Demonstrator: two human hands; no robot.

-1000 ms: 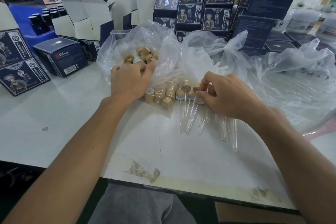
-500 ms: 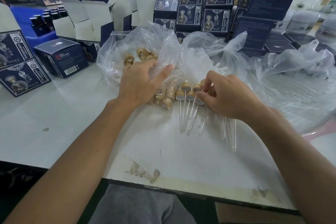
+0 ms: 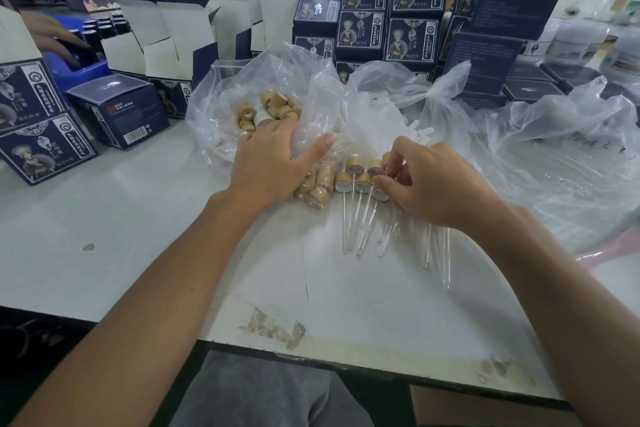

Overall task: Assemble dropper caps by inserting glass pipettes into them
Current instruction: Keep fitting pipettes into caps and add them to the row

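change: left hand (image 3: 266,163) has slid right and toward the person since a second ago, off the cap pile in the bag and onto the bag's near edge; thumb now stretched out to the right. Right hand barely moved.
left hand: palm down, fingers spread and fairly straight, resting on the clear plastic bag (image 3: 221,104); fingertips hidden, so cannot tell if anything is under them.
right hand: right hand (image 3: 440,184) curled, thumb and fingers pinching one tan cap at the right end of the row; a glass tube runs out from under the hand toward the person.
caps: loose tan caps (image 3: 270,107) piled inside the bag, beyond the left hand. More lie inside the plastic just beside the left wrist (image 3: 317,189).
finished droppers: row of caps with glass tubes fitted (image 3: 356,180) on the table between the two hands, caps away from the person, tubes pointing toward the person.
loose tubes: a few bare glass tubes (image 3: 445,256) on the table under and near the right wrist.
table: white table (image 3: 138,218), scuffed patch near the front edge.
second bag: crumpled clear plastic (image 3: 561,163) to the right, with more glass tubes faintly visible inside.
background: dark blue printed boxes (image 3: 412,38) stacked behind; open boxes with white flaps (image 3: 166,42) at left; another person's hand (image 3: 52,36) at the far left over a blue bin.
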